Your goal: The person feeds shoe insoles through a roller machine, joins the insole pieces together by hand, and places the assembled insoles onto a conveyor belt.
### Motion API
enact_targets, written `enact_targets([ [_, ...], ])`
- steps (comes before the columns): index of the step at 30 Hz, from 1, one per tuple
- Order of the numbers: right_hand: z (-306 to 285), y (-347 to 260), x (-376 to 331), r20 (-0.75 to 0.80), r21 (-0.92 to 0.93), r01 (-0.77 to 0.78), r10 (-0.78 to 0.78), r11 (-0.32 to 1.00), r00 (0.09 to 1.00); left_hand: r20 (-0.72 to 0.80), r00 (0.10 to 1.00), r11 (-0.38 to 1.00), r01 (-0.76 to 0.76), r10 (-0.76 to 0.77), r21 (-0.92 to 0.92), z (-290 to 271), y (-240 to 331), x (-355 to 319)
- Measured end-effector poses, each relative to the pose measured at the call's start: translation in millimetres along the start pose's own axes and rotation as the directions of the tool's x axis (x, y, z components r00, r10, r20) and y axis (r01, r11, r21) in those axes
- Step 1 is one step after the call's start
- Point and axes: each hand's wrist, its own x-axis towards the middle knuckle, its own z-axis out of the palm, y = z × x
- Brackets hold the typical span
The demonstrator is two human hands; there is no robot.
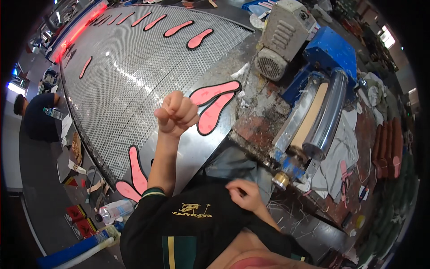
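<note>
Near insoles' (pixel 212 114) edges, left hand (pixel 178 111); open mesh (pixel 143 67)

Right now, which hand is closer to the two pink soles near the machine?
Left: the left hand is beside the pink soles; the right hand is farther, near the black shirt.

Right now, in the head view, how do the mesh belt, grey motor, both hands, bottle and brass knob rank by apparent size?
Largest to smallest, as they look:
1. Mesh belt
2. Grey motor
3. Left hand
4. Right hand and bottle: too alike to rank
5. Brass knob
</note>
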Motion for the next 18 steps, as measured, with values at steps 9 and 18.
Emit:
enact_targets([
  [9, 32.4, -105.7, 119.3, 0.034, 0.15, 0.083, -0.089, 0.985, 0.995, 0.206, 0.949, 0.862, 0.109, -0.238, 0.494, 27.3, 7.6, 15.3],
  [18, 37.0, -102.3, 131.2, 0.206, 0.427, -0.175, 0.093, 0.887, 0.974, 0.042, 0.85, 0.493, 0.264, -0.525, 0.829, 53.9, 37.5, 17.7],
])
